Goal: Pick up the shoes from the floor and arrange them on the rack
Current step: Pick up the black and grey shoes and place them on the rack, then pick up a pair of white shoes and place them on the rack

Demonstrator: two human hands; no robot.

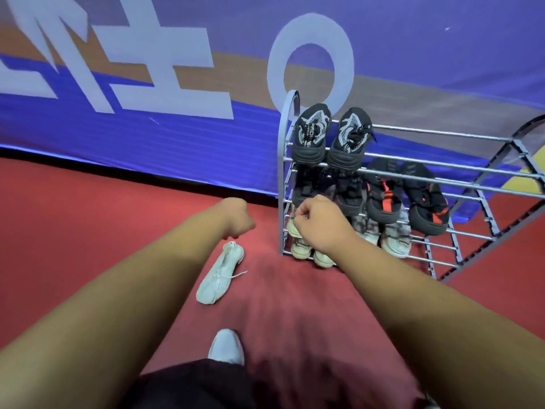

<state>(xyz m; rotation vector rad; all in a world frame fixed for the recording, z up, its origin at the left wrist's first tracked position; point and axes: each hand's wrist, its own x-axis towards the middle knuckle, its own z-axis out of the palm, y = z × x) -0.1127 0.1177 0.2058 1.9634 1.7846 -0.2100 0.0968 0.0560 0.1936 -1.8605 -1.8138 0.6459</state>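
Observation:
A grey metal shoe rack [442,134] stands against the banner wall. Black-and-white shoes [330,137] sit on its top shelf, black-and-red shoes [407,199] on the middle shelf, pale shoes [395,240] lower down. One white shoe [219,274] lies on the red floor left of the rack. My right hand [320,222] is closed on a cream shoe [293,227] at the rack's lower left shelf. My left hand [237,216] hovers in a loose fist just above the white shoe's heel end, holding nothing that I can see.
A blue banner [147,84] with large pale lettering runs along the wall behind the rack. Red carpet [73,231] covers the floor. My own white-shod foot [225,346] shows at the bottom centre.

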